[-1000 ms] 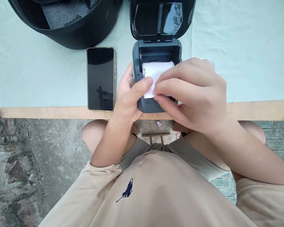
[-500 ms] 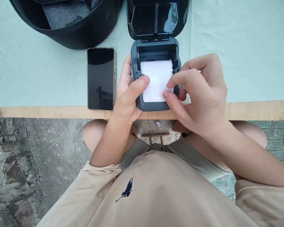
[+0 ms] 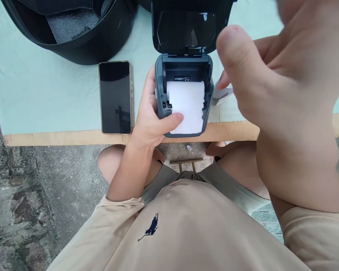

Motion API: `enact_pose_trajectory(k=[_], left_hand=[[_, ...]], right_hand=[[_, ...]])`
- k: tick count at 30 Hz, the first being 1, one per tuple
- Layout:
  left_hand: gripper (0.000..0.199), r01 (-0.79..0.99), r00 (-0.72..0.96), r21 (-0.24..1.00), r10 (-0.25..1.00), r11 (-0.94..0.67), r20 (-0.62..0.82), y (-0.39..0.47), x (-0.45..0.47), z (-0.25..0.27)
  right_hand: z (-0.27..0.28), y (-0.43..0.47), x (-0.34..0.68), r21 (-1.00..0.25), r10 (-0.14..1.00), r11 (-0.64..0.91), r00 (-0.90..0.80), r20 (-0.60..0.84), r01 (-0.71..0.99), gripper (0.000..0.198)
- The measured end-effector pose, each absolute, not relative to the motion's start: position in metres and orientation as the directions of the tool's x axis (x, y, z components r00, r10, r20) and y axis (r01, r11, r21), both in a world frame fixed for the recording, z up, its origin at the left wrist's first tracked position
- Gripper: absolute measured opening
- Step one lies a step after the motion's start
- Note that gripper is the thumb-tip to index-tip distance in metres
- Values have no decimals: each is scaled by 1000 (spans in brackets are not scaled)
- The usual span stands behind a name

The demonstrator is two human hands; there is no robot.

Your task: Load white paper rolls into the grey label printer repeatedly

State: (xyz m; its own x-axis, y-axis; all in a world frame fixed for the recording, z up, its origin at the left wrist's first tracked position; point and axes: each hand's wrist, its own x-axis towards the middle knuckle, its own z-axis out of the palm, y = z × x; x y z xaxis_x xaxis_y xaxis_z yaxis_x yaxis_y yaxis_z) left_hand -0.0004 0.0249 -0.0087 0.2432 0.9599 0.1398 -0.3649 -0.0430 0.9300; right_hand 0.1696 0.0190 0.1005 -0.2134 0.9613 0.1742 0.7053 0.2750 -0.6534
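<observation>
My left hand (image 3: 154, 126) grips the left side of a small dark blue-grey thermal printer (image 3: 159, 75). Its black lid (image 3: 183, 32) is tipped up and back. Inside sits a white paper roll (image 3: 186, 101) with a ragged right edge; my left thumb presses on the paper. My right hand (image 3: 271, 67) is raised close to the camera, right of the printer and partly cut off by the top edge. Its thumb and visible fingers are apart, with nothing seen between them. A scrap of white paper (image 3: 222, 95) shows beneath it, partly hidden.
A phone (image 3: 115, 98) with a dark screen lies left of the printer. Behind it stands an open black zippered case (image 3: 87, 49) with grey foam (image 3: 73, 26). A pale green cloth (image 3: 45, 98) covers the table, whose wooden front edge (image 3: 59, 139) is near my knees.
My right hand has left the paper and risen toward the camera. The paper scrap now shows beside the printer. The left thumb stays on the paper, and the view has shifted slightly.
</observation>
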Motion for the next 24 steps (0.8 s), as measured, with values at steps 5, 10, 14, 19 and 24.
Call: enact_pose_trajectory(k=[5,10,14,19,24], left_hand=[[85,-396,247,918,960,-22,129,21,-1,-4],[84,-457,236,887,970,56,60,19,-2,-3],[72,-514,274,851,961,104,48,18,-3,5],[35,-588,289,786,957,192,-18,16,-2,21],[40,-492,273,856,962,156,-18,14,0,24]], right_hand=[[103,22,166,-524,939,326,-204,277,787,35],[90,11,173,-481,868,496,-406,285,723,23],[77,3,179,-477,845,535,-434,312,697,22],[78,-7,176,-480,817,574,-431,383,663,28],[84,-14,167,-713,932,348,-303,197,609,56]])
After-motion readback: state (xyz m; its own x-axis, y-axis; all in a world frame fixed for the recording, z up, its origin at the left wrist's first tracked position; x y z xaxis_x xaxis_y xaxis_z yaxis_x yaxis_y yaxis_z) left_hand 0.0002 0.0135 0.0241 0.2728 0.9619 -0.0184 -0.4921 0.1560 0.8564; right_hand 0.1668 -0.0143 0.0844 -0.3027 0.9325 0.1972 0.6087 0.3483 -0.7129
